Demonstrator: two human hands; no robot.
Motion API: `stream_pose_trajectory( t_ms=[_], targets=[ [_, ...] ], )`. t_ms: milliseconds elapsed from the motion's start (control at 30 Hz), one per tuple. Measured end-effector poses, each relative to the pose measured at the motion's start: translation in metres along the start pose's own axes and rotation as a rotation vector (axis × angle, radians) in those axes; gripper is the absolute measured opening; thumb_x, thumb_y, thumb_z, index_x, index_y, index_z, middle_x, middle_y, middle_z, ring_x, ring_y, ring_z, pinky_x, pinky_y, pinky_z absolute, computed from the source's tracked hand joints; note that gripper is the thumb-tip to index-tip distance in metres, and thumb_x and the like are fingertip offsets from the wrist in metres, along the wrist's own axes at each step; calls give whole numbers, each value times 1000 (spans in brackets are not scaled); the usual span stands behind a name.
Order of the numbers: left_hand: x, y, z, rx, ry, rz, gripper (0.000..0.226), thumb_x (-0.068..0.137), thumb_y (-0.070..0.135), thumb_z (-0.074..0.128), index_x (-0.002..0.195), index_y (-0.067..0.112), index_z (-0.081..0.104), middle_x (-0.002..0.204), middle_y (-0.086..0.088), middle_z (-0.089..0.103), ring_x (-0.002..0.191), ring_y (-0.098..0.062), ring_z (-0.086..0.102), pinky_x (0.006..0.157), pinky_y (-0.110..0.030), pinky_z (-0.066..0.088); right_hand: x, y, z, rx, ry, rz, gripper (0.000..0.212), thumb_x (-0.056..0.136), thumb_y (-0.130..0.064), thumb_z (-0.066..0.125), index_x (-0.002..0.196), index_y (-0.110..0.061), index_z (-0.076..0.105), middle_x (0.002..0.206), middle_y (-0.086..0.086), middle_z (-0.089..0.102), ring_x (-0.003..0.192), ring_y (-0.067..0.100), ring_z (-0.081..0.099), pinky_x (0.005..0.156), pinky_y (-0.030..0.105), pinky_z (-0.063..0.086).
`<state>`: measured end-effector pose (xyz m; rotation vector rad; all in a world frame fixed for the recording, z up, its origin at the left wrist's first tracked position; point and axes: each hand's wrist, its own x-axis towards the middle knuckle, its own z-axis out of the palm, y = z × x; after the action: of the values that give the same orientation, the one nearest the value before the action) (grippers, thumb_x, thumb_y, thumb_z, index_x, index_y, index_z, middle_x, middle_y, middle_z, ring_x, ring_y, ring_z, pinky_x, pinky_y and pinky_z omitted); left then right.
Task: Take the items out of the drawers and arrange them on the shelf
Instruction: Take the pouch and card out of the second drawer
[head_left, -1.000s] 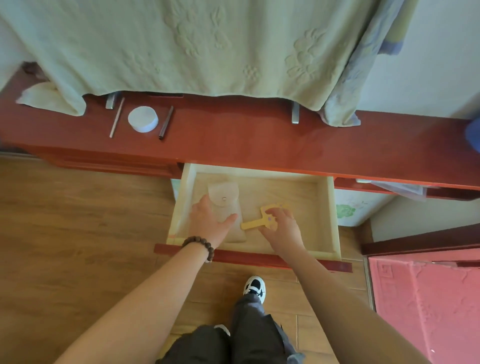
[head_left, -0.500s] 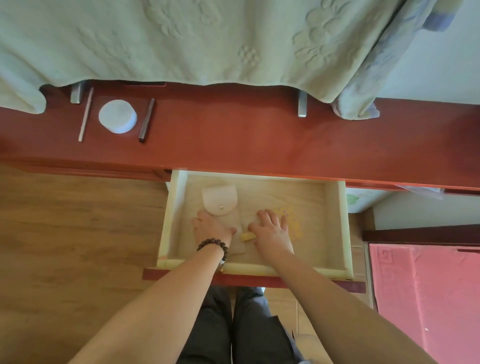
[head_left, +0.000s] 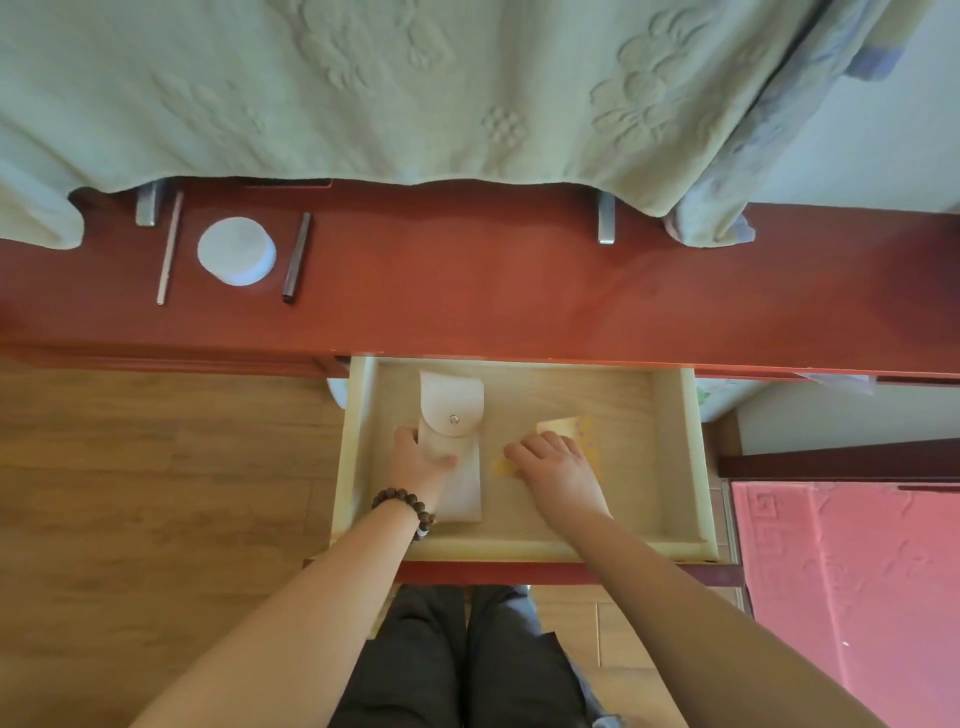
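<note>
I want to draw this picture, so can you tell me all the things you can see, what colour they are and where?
drawer: 1, pale wood, pulled open
pouch: 1, cream, left in drawer
yellow item: 1, yellow, drawer middle, partly hidden
shelf: 1, red-brown, above drawer
round tin: 1, white, shelf left
sticks: 2, one pale, one dark, beside tin
blanket: 1, pale green, hanging over shelf
mat: 1, pink, floor right
left hand: grips pouch, bead bracelet
right hand: on yellow item

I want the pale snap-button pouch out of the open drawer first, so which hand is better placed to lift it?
Left. The left hand already grips the pale snap-button pouch at its middle, while the right hand rests on the yellow item beside it.
</note>
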<state>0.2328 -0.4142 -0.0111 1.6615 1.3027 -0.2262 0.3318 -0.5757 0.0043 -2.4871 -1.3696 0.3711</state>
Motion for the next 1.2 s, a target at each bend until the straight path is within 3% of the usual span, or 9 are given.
stream_pose_trajectory(
  t_ms=[267,367,467,533,767,967,1033,1100,1200],
  targets=[
    [-47,16,-51,-173,17,195,36,82,20,71,107,23,46,92,11,59,80,-3,57,57,-19,41,3,-28,-61,58,303,-101,28,72,1,75,97,-11,68,90,4,65,82,30,60,77,38,49],
    [-53,39,-78,-277,81,209,36,81,19,71,107,22,46,92,11,61,81,-6,59,58,-24,45,22,-39,-90,75,392,-158,25,75,-1,71,98,-10,67,93,5,66,86,30,60,78,39,49],
    [-41,66,-102,-343,118,225,37,80,17,72,107,17,47,96,2,63,87,-15,62,70,-36,52,56,-44,-111,55,430,-203,27,74,1,72,100,-8,68,95,7,67,88,32,62,79,42,50],
    [-26,82,-112,-347,132,231,37,80,15,72,108,13,47,102,-4,62,92,-22,61,77,-41,51,80,-43,-120,6,400,-228,33,72,5,73,102,-8,68,97,8,67,90,33,62,81,44,51],
    [24,116,-124,-118,196,266,38,82,13,67,112,2,47,96,-5,55,83,-22,53,57,-25,37,142,-27,-123,-165,157,-391,34,80,5,53,108,-10,66,103,11,66,99,35,61,88,48,48],
    [54,134,-126,7,218,280,31,84,14,62,110,1,50,97,-9,60,70,-14,51,50,-21,33,170,-16,-110,-303,-49,-428,40,84,4,53,118,-15,60,115,9,61,114,32,52,97,47,40],
    [60,136,-126,35,244,305,28,85,13,61,109,2,52,102,-12,62,80,-19,55,56,-24,40,176,-16,-107,-346,-103,-440,42,86,3,50,122,-17,56,122,6,56,120,29,47,98,46,37],
    [64,137,-124,61,275,340,31,85,14,63,111,3,53,110,-14,60,95,-26,57,75,-34,49,179,-15,-103,-378,-142,-457,42,87,1,47,125,-18,52,129,4,52,125,27,42,99,45,35],
    [65,132,-121,68,303,392,34,84,12,64,116,5,53,119,-15,54,109,-29,54,86,-32,44,181,-13,-99,-395,-175,-470,42,89,0,45,126,-18,51,135,4,48,130,26,38,102,45,33]
  ],
)
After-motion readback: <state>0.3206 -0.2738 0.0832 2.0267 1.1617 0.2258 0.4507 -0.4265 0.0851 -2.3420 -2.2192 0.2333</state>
